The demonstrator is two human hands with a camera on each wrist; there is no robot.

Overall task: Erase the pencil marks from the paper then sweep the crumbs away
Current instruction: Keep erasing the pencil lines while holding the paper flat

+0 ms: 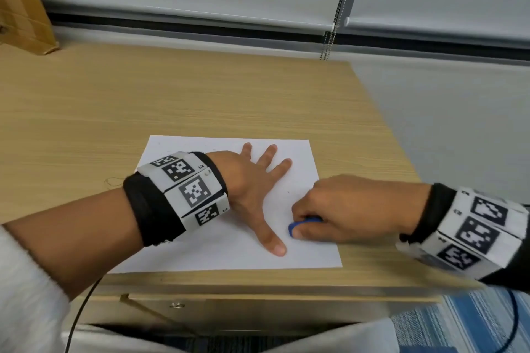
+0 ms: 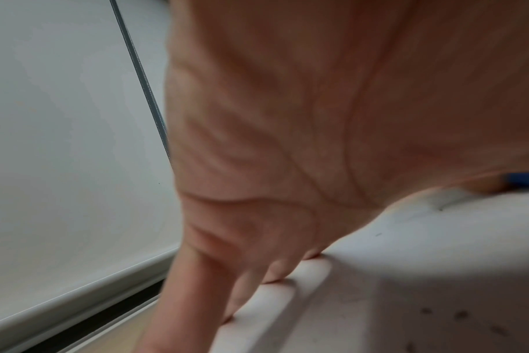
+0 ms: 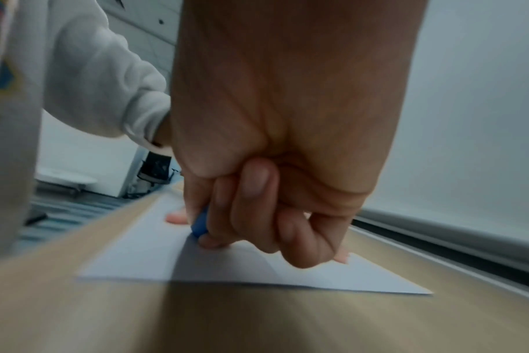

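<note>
Near the front edge of the light wooden desk: white rectangular sheet of paper pinned flat, small blue eraser down on it.

Left hand spread palm-down on the paper, fingers straight, thumb splayed toward the front edge. Right hand clenched round the eraser, pinching it between thumb and curled fingers, blue tip touching the sheet just beside the left thumb. Few dark crumbs scattered on the paper near the left palm. Brown cardboard box at the far left corner.
</note>
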